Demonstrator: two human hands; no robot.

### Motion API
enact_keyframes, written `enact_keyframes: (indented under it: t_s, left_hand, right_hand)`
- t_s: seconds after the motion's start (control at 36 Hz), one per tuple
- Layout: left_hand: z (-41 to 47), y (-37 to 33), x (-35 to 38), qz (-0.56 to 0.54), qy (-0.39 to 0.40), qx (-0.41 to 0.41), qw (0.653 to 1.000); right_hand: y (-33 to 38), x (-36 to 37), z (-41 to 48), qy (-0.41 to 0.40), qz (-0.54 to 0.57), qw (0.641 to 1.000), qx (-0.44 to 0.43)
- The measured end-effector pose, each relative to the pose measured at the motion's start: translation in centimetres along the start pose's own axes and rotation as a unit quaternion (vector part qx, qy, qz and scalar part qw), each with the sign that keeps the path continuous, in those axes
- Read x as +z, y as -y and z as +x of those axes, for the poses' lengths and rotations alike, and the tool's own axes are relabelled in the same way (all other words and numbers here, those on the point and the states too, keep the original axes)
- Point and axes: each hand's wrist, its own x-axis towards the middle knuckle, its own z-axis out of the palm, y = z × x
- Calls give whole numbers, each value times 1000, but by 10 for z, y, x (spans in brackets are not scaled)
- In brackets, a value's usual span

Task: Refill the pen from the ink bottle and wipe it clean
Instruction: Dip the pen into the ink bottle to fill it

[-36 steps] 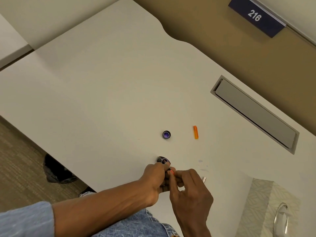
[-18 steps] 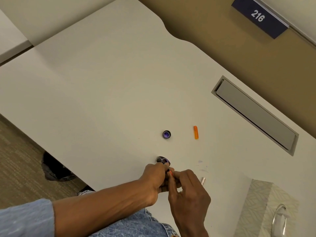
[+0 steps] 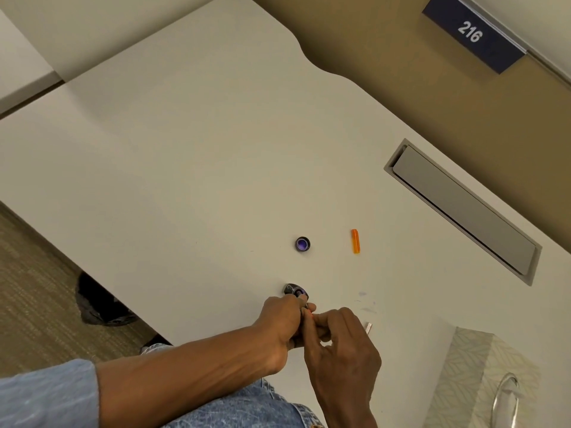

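Listing from the near edge of the white counter [image 3: 185, 168]: one ink bottle [image 3: 296, 292], open, purple seen in its mouth, is gripped low down by the left hand [image 3: 282, 324], whose fingers are curled round it. One pen [image 3: 310, 314], mostly hidden, is pinched by an orange part in the fingertips of the right hand [image 3: 343, 344], just beside the bottle; a pale end is seen projecting past that hand. The two hands are held touching. One dark bottle cap [image 3: 302, 244], purple inside, is laid farther back, well apart from the bottle. One short orange piece [image 3: 355, 241] is laid right of the cap, apart from it. Faint purple smudges [image 3: 366, 301] are noted right of the bottle. One patterned tissue box [image 3: 475, 375] is placed at the near right. One grey hatch [image 3: 463, 211] is set into the counter behind.
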Motion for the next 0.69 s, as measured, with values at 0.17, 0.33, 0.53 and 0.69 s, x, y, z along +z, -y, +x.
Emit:
enact_keyframes:
  t_s: [0.17,0.33,0.53,0.69]
  left_hand:
    - [8,4,-2,10,5,-5,1000]
    - [11,3,-2,8,-3,-5,1000]
    - [9,2,-1,6,8,-16,1000]
    - [8,1,0,4,2,-14,1000]
  right_hand:
    - [3,-3,2,11,53,998,18]
    - [2,-8,2,38,81,996,4]
    - [-2,-4,1,33,59,998,-20]
    - [-3,-4,3,33,54,998,-19]
